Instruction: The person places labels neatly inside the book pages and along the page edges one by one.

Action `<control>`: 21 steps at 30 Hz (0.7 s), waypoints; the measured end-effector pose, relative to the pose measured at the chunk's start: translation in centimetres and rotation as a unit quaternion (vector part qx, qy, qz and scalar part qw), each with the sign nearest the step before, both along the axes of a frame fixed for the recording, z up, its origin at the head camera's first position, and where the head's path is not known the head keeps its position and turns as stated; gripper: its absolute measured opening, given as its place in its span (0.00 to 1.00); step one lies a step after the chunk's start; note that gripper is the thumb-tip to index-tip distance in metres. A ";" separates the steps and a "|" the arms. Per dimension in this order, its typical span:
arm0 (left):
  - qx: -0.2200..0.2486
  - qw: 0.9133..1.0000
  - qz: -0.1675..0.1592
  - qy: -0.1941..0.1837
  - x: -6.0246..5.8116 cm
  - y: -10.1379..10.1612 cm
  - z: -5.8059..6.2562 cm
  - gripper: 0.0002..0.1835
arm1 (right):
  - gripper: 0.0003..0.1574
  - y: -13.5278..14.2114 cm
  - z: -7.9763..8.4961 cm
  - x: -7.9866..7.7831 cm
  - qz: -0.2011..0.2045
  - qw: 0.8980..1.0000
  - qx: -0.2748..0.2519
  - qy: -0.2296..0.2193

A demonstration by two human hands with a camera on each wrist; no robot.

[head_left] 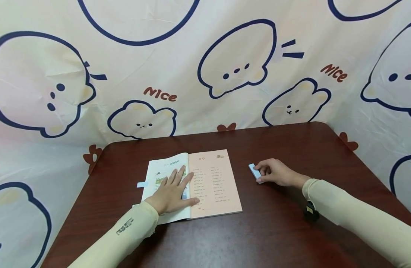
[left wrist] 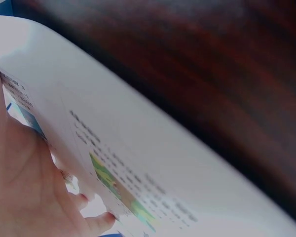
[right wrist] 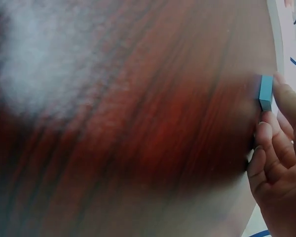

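Observation:
An open book (head_left: 213,208) lies on the table, a printed picture page on its left side and a pink page with columns of text on its right. Spread fingers of my left hand (head_left: 171,191) press across the left page, the thumb and one fingertip reaching over the fold. A light-blue paper tab (head_left: 142,184) sticks out past the book's left edge. Right of the book, my right hand (head_left: 280,173) pinches a small light-blue sticky note pad (head_left: 254,171) near the tabletop. In the right wrist view, the thumb and fingers hold one end of the pad (right wrist: 266,91).
The dark brown glossy table (head_left: 225,238) has rounded far corners. A pale curtain (head_left: 225,108) with cartoon outlines hangs behind it and along both sides. A small black device (head_left: 311,211) is under the right sleeve at the wrist.

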State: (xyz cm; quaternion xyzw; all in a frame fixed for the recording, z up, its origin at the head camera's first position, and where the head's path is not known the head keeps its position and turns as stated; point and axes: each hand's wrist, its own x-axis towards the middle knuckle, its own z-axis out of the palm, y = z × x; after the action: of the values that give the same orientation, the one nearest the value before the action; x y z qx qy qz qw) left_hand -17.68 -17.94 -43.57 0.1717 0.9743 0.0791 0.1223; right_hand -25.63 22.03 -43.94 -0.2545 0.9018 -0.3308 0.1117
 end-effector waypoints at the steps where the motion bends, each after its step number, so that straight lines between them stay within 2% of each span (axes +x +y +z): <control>1: 0.000 1.000 0.000 0.000 0.0 0.0 0.0 0.54 | 0.24 0.0 0.0 0.0 -0.001 1.000 -0.001 0.002; 12: -0.002 1.000 -0.003 0.004 -0.1 0.0 -0.1 0.53 | 0.20 0.0 -0.4 0.3 -0.016 1.000 -0.019 0.013; 21: 0.001 1.000 -0.004 0.001 0.0 0.0 0.1 0.53 | 0.27 0.5 0.0 0.4 0.007 0.999 -0.021 -0.022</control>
State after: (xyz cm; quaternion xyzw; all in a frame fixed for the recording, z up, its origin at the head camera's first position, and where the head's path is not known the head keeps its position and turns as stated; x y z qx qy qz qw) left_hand -17.70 -17.91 -43.50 0.1755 0.9737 0.0793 0.1219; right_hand -25.19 22.49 -43.98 -0.2561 0.8899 -0.3549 0.1286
